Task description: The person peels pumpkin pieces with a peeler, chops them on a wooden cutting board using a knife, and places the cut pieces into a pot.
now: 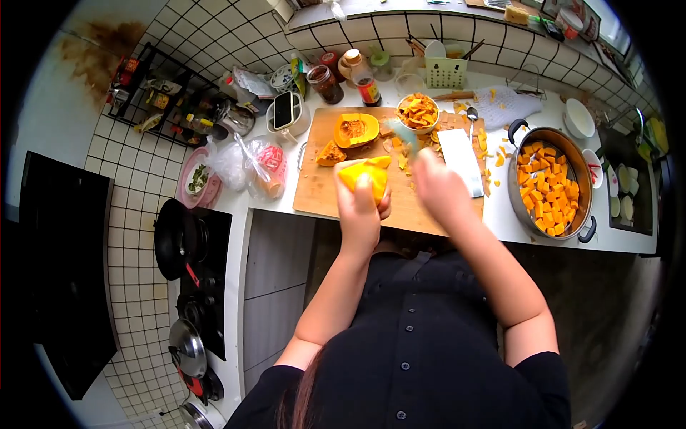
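Observation:
My left hand (364,207) grips a bright yellow-orange pumpkin piece (366,174) above the front of the wooden cutting board (325,189). My right hand (443,187), smeared by motion, is closed around a blurred bluish tool (404,136) just right of the piece. Behind them on the board lie a cut pumpkin section (356,130) with seeds showing and a smaller wedge (330,154). Peel scraps are scattered around the board's middle and right. A bowl (417,114) heaped with orange scraps stands at the back. Orange cubes (547,193) lie in a large pot to the right.
A white packet (461,161) and a spoon (471,118) lie at the board's right. Jars and a sauce bottle (368,91) stand behind it. Plastic bags (264,168) and a container with a phone (284,109) are left. The sink (629,187) is far right, the stove (207,286) left.

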Motion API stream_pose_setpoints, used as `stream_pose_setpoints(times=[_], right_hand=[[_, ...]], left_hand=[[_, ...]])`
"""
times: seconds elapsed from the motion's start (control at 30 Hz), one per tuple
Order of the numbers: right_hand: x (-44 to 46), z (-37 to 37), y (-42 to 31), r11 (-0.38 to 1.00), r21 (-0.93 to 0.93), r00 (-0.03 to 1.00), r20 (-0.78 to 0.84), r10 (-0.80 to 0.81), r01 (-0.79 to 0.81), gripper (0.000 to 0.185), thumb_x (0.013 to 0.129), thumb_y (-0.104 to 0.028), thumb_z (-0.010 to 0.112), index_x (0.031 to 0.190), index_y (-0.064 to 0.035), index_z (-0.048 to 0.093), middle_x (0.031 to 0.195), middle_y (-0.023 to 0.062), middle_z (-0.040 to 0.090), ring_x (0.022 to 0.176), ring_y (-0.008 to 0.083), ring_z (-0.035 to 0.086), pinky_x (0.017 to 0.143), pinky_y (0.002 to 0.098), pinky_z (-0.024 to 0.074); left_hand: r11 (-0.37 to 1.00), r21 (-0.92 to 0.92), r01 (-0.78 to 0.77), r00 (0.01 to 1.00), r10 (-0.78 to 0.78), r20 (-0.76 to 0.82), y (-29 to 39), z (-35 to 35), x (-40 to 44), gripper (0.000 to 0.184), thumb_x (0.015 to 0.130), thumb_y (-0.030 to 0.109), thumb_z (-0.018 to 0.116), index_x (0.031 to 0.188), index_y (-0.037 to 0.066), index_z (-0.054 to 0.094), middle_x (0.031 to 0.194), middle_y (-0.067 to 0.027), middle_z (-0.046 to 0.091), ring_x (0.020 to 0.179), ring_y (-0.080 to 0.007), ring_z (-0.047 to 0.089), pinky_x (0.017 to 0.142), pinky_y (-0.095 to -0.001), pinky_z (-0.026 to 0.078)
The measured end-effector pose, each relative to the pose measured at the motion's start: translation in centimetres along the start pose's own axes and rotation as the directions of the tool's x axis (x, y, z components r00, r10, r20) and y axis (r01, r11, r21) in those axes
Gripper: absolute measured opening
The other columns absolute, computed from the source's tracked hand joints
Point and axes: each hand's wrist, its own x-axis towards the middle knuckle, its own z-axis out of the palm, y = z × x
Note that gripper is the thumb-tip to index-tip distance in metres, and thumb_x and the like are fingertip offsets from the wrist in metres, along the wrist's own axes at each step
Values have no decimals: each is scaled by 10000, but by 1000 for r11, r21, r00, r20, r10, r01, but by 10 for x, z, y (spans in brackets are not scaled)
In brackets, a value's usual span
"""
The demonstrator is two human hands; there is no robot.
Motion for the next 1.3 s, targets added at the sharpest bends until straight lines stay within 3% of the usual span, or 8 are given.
stream_pose_setpoints(times=[0.07,0.17,0.3,0.43,0.53,0.73,1.07,1.3], right_hand=[[11,-13,41,957,182,971,-35,236,-226,179,928,-191,507,882,-19,509,610,185,558,548,367,575,459,409,444],[15,-34,52,948,287,984,-74,161,-134,216,954,-239,467,924,-30,511,680,220,571,627,432,569,544,492,452],[7,-20,35,921,310,969,152,196,-235,250,938,-267,488,916,-17,499,654,226,588,615,431,572,565,518,449],[14,8,42,891,254,926,110,361,-377,257,944,-263,457,889,-14,486,685,230,607,627,431,580,580,515,462],[31,9,45,923,241,953,21,303,-299,263,949,-268,440,894,-14,481,707,239,607,661,422,594,580,507,464],[13,-31,-13,702,682,960,281,4,-203,256,947,-257,487,854,-19,496,663,190,557,627,388,548,572,437,423],[-8,-18,-38,915,403,990,127,-55,0,218,940,-247,502,856,-52,453,577,195,554,557,407,571,503,503,461],[4,4,23,887,304,938,114,328,-348,222,943,-250,494,883,-36,491,616,213,580,587,422,575,517,500,456]], left_hand=[[975,117,-189,982,189,13,18,3,-15,206,935,263,428,1076,127,362,718,-61,452,522,-81,392,423,-195,279],[992,118,-36,999,33,25,27,-10,-11,227,935,290,420,1073,117,366,685,-53,444,510,-72,368,418,-188,268],[994,43,98,993,-101,65,19,-22,5,241,938,304,406,1067,103,373,680,-53,453,472,-50,319,401,-173,246],[989,22,148,985,-149,83,16,-23,10,240,942,299,404,1071,100,372,685,-54,461,459,-41,304,398,-164,246],[986,77,148,985,-154,75,11,-27,16,249,945,300,409,1083,96,371,699,-54,471,477,-41,328,404,-162,261],[970,240,45,998,-56,41,16,-20,10,248,950,256,438,1117,90,360,765,-49,495,570,-52,428,449,-165,322],[930,349,-117,992,95,78,11,-17,10,233,934,167,467,1088,55,334,787,-50,508,611,-77,469,534,-208,409],[936,268,-227,974,224,42,22,10,-15,218,929,203,462,1064,68,357,805,-57,507,593,-84,457,520,-201,386]])
